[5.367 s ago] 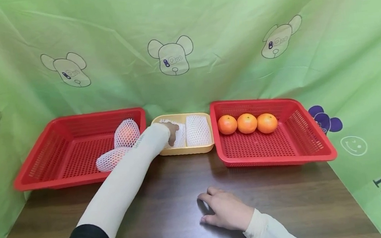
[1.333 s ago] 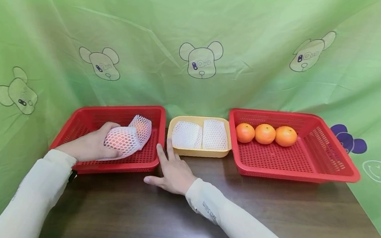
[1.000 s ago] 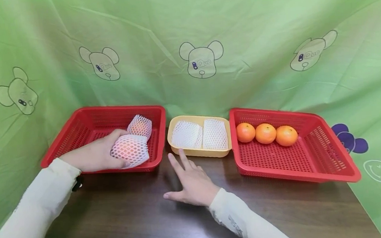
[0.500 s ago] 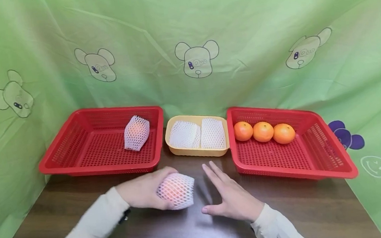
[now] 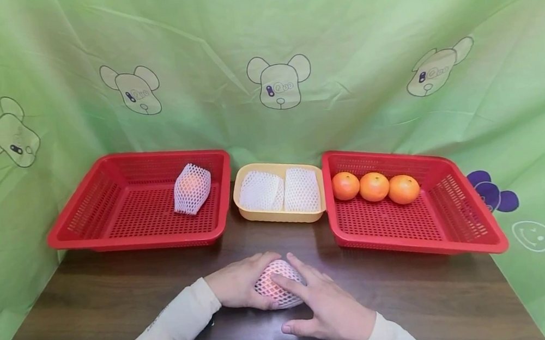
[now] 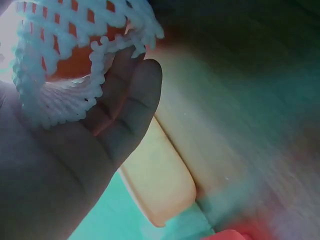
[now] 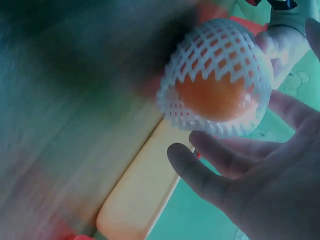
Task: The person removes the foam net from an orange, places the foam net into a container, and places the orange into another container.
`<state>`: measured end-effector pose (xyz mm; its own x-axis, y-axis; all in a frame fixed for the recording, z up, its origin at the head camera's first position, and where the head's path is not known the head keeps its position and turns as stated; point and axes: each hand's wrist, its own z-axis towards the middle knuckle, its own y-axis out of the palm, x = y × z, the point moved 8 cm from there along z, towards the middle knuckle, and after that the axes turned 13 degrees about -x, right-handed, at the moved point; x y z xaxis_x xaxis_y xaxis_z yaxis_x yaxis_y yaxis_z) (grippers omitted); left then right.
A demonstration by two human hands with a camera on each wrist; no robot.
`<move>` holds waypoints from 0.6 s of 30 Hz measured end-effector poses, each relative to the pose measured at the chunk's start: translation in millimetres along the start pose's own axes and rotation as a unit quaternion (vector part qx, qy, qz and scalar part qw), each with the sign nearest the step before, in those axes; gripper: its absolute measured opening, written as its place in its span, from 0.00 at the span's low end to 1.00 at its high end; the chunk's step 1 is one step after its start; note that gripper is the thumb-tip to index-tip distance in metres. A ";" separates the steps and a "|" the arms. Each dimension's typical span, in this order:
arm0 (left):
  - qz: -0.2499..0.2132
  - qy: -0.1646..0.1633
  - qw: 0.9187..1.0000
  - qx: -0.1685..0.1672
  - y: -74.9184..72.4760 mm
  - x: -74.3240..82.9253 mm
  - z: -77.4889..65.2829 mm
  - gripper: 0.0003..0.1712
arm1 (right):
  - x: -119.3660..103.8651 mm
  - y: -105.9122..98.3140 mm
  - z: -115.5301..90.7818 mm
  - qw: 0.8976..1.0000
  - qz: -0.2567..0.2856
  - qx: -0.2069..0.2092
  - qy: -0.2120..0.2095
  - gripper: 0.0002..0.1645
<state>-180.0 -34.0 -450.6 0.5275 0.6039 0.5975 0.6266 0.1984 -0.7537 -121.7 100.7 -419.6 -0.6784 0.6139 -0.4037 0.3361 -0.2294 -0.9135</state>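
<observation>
In the head view an orange in a white foam net (image 5: 279,288) is over the middle of the brown table, near me. My left hand (image 5: 238,284) holds it from the left, thumb on the near side and fingers on the far side. From the right, my right hand (image 5: 334,307) reaches over it with fingers extended, the index finger lying across the net and the thumb apart. The right wrist view shows bare peel (image 7: 212,97) through the net's opening. The left wrist view shows the net's ragged edge (image 6: 97,65) beside the left fingers.
At the back left, a red basket (image 5: 136,243) contains another netted orange (image 5: 193,189). A yellow tray (image 5: 282,217) with foam nets (image 5: 301,190) stands in the middle. In the right red basket (image 5: 422,243) lie three bare oranges (image 5: 374,186). A green curtain (image 5: 188,112) encloses the table.
The left hand left the tray, took a netted orange from the left basket and carried it right and nearer. The right hand moved left, then back, and now touches the net.
</observation>
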 end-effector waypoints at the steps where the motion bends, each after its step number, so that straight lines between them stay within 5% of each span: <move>1: -0.004 -0.001 1.000 0.000 0.7 -0.9 -1.1 0.52 | -1.0 1.0 0.4 1.000 -0.005 0.003 0.001 0.46; 7: -0.049 -0.034 0.998 0.004 1.8 -20.9 -18.3 0.57 | -3.4 2.1 1.2 0.999 -0.025 0.033 -0.001 0.44; 13: -0.065 -0.038 0.996 0.037 -1.0 -39.6 -38.2 0.42 | 14.5 -2.5 -1.9 0.997 0.015 0.034 0.064 0.54; 15: -0.062 -0.030 0.997 0.044 -1.5 -40.0 -40.4 0.38 | 20.6 -6.6 -4.9 0.996 0.008 0.043 0.080 0.44; 18: -0.053 -0.019 0.997 0.049 -1.3 -37.5 -41.3 0.33 | 20.7 -10.9 -6.0 0.996 -0.011 0.071 0.049 0.21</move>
<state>-176.8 -88.8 -460.8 0.4371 0.6046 0.6658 0.6178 0.3362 -0.7109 -135.5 120.4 -417.7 -0.6145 0.6896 -0.3832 0.2209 -0.3159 -0.9227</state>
